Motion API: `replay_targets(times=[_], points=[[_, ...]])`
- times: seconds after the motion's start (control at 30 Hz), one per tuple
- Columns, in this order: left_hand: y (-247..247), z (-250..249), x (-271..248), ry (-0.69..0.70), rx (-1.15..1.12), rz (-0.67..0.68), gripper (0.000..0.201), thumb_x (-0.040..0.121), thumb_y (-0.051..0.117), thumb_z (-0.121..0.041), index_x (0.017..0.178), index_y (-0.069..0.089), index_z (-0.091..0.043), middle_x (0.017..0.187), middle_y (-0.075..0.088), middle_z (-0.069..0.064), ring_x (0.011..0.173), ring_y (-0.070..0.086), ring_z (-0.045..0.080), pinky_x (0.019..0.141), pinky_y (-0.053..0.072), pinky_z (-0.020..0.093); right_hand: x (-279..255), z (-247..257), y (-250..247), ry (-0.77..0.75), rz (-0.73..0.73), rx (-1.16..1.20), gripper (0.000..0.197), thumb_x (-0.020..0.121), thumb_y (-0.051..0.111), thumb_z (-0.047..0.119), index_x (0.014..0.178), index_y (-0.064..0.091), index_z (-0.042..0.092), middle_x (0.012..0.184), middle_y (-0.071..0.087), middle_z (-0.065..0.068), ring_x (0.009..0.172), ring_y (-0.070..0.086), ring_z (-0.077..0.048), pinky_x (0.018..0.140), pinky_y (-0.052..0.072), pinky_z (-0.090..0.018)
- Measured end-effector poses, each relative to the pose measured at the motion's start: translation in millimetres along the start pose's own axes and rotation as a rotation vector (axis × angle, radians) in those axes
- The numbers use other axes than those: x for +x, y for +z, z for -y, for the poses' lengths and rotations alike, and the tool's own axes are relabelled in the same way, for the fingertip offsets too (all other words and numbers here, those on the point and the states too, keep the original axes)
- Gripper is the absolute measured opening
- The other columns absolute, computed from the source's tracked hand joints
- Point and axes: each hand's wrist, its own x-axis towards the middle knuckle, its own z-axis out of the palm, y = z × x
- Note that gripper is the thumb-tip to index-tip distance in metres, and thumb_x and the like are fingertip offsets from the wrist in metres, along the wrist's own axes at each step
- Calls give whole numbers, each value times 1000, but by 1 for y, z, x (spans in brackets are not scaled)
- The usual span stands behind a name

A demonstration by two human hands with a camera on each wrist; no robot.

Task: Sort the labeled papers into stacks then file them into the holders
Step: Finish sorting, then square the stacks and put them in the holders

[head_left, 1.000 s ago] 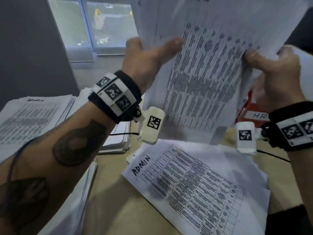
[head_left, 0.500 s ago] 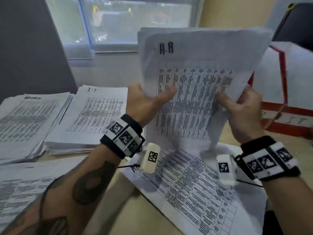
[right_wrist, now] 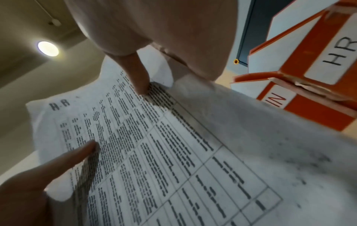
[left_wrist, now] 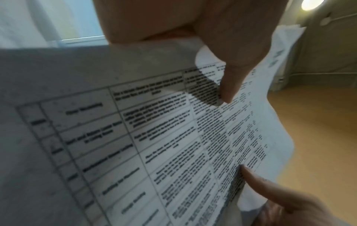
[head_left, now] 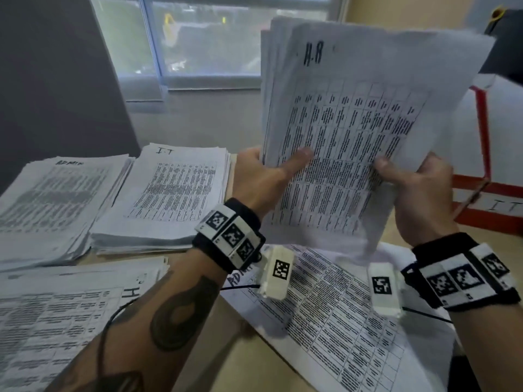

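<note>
Now gripping H.R sheaf (head_left: pixel 353 131) upright, both hands (head_left: pixel 336 176) pinching lower edges; am fearing back sheets fanning, slipping toward bench.

Sheaf of papers (head_left: pixel 351 142): a second ago it filled the top of the head view with its label cut off; now it sits lower and upright, the handwritten mark at its top corner showing.
Left hand (head_left: pixel 263 176): lower than before, thumb across the sheaf's left edge.
Right hand (head_left: pixel 416 188): lower and closer in, thumb on the right edge.
I-T stack (head_left: pixel 169 190): now uncovered on the surface.
</note>
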Motion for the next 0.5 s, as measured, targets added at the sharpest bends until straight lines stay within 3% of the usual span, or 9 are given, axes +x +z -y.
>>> replay_targets(times=[0.07,0.17,0.27,0.4,0.47,0.5], points=[[1,-4,1,53,12,-22,25,87,83,-24,79,65,-9,70,66,-1,57,63,9,56,55,26,3,2,-5,-27,-3,35,29,93,70,2,122,68,6,114,78,-2,109,74,-21,93,60,-36],[1,14,-7,-7,20,2,27,84,85,-30,91,70,-8,83,74,6,74,74,23,70,65,40,-7,-8,-8,38,27,-5,32,92,72,2,123,66,-1,106,77,-2,97,75,-18,81,58,-32],[3,32,-16,-45,70,4,20,85,84,-34,87,70,-20,78,75,-2,73,73,15,65,64,36,-15,-18,-8,85,45,-48,28,94,68,-2,122,68,1,101,77,3,91,75,-9,75,58,-21],[5,16,-6,12,214,-35,19,90,80,-38,81,70,-24,82,75,11,73,73,31,64,62,52,-12,-7,-6,9,73,-102,25,97,70,6,121,70,5,110,78,-2,103,75,-21,87,62,-32],[-4,-6,3,83,360,-75,32,87,82,-43,72,72,-17,76,74,15,65,69,34,54,58,47,-10,1,-6,-20,151,-82,21,94,74,11,114,70,12,104,78,1,96,76,-22,81,64,-39],[-16,-18,8,112,426,-104,40,84,83,-46,67,71,-11,68,71,12,56,64,29,49,53,41,-10,5,-7,-14,238,-26,18,90,78,17,105,69,18,95,77,5,88,76,-20,74,64,-40]])
